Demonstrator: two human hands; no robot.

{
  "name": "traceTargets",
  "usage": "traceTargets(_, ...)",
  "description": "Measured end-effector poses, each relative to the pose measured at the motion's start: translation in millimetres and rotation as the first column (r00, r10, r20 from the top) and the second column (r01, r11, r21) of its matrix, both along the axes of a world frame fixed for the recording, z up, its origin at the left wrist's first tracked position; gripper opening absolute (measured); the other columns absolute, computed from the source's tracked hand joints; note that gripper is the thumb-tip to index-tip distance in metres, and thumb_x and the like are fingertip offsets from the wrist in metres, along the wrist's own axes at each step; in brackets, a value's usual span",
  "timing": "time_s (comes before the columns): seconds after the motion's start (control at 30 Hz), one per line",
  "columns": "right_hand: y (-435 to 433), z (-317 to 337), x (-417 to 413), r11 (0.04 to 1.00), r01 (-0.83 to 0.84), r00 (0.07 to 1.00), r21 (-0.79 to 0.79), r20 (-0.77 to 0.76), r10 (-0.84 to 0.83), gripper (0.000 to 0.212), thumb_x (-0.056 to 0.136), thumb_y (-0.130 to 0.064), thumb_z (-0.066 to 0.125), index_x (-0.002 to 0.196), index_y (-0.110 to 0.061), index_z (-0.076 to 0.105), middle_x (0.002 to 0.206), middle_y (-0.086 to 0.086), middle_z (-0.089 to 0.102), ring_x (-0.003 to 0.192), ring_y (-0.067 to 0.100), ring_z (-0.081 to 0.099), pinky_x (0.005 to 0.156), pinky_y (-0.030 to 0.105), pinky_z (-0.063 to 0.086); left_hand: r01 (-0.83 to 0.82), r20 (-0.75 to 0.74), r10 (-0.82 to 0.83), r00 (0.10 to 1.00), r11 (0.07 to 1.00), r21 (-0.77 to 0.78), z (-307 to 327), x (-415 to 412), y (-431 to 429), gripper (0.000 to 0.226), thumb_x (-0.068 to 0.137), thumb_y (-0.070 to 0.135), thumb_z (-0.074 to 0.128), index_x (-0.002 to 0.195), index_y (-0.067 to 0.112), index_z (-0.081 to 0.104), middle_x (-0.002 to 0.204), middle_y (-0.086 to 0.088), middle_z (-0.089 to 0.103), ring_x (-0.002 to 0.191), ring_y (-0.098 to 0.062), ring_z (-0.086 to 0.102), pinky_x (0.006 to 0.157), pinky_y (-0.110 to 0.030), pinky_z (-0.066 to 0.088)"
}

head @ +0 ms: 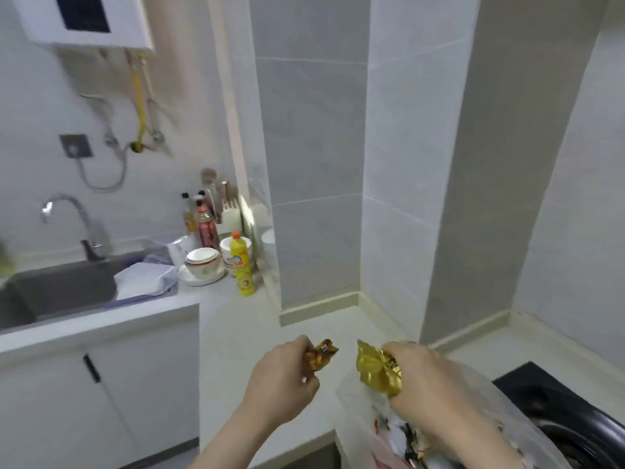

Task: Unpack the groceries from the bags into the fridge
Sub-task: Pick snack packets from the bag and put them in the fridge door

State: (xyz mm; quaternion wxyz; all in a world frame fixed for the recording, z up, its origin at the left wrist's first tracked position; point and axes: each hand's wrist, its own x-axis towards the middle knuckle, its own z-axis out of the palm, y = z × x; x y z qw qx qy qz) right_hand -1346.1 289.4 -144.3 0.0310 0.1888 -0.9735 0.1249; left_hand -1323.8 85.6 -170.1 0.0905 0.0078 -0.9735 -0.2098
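Hands raised over the white countertop point(243, 319): your left hand point(282, 380) closes its fingers on a small brown-and-gold snack wrapper point(319, 354), while your right hand point(427, 380) grips a gold foil packet point(373, 368) just above the translucent plastic grocery bag point(365, 421) beside the black stove point(558, 404).

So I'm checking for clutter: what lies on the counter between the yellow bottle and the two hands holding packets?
Nothing: in the head view the white counter is bare from the yellow bottle down to the left hand and right hand.
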Motion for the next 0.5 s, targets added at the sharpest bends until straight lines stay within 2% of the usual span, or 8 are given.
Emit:
traceTargets(0.1, -45, 16, 16, 0.987, -0.154, 0.983, 0.044, -0.09, 0.157, 0.028, 0.075, -0.012, 0.048, 0.097, -0.029, 0.05, 0.097, -0.011, 0.056, 0.088, 0.013, 0.055, 0.055, 0.023, 0.033, -0.199, -0.035, 0.196, 0.98, 0.972, -0.127, 19, 60, -31, 0.017, 0.085, 0.017, 0.045, 0.101, 0.022, 0.047, 0.096, 0.007, 0.059, 0.086, -0.018, 0.055, 0.066, -0.028, 0.04)
traceTargets(0.17, -88, 28, 33, 0.961, -0.275, 0.952, 0.022, -0.136, 0.276, 0.026, 0.075, -0.013, 0.047, 0.094, -0.031, 0.048, 0.09, -0.011, 0.053, 0.081, 0.012, 0.049, 0.051, 0.021, 0.03, -0.349, -0.064, 0.343, 0.937, 0.922, -0.164, 36, 107, -58, 0.016, 0.087, 0.017, 0.044, 0.103, 0.02, 0.047, 0.098, 0.005, 0.06, 0.087, -0.021, 0.055, 0.067, -0.031, 0.041)
traceTargets(0.23, -136, 38, 58, 0.906, -0.423, 0.89, -0.002, -0.188, 0.416, 0.027, 0.076, -0.014, 0.046, 0.095, -0.033, 0.049, 0.089, -0.012, 0.051, 0.084, 0.012, 0.049, 0.051, 0.019, 0.029, -0.482, -0.095, 0.473, 0.876, 0.857, -0.182, 55, 161, -87, 0.015, 0.087, 0.015, 0.044, 0.101, 0.019, 0.046, 0.098, 0.002, 0.059, 0.086, -0.024, 0.055, 0.07, -0.033, 0.044)
traceTargets(0.3, -184, 48, 93, 0.819, -0.572, 0.804, -0.042, -0.226, 0.55, 0.029, 0.076, -0.017, 0.047, 0.098, -0.035, 0.05, 0.093, -0.012, 0.053, 0.094, 0.01, 0.053, 0.054, 0.02, 0.034, -0.61, -0.123, 0.597, 0.793, 0.772, -0.179, 69, 219, -113, 0.015, 0.086, 0.013, 0.044, 0.1, 0.017, 0.046, 0.098, 0.0, 0.059, 0.087, -0.025, 0.055, 0.07, -0.033, 0.044)
traceTargets(0.4, -247, 57, 164, 0.664, -0.744, 0.66, -0.077, -0.242, 0.711, 0.028, 0.076, -0.019, 0.049, 0.098, -0.037, 0.05, 0.094, -0.012, 0.053, 0.093, 0.01, 0.055, 0.06, 0.022, 0.038, -0.774, -0.175, 0.755, 0.632, 0.606, -0.183, 80, 314, -134, 0.017, 0.083, 0.013, 0.046, 0.1, 0.017, 0.047, 0.097, 0.0, 0.06, 0.087, -0.023, 0.054, 0.066, -0.031, 0.038)
traceTargets(0.5, -296, 59, 248, 0.452, -0.889, 0.454, -0.07, -0.251, 0.855, 0.037, 0.076, -0.02, 0.051, 0.109, -0.037, 0.051, 0.1, -0.013, 0.054, 0.101, 0.009, 0.053, 0.069, 0.021, 0.044, -0.88, -0.207, 0.86, 0.466, 0.427, -0.205, 81, 410, -145, 0.019, 0.081, 0.016, 0.048, 0.101, 0.017, 0.048, 0.099, 0.001, 0.061, 0.092, -0.024, 0.055, 0.066, -0.03, 0.036)
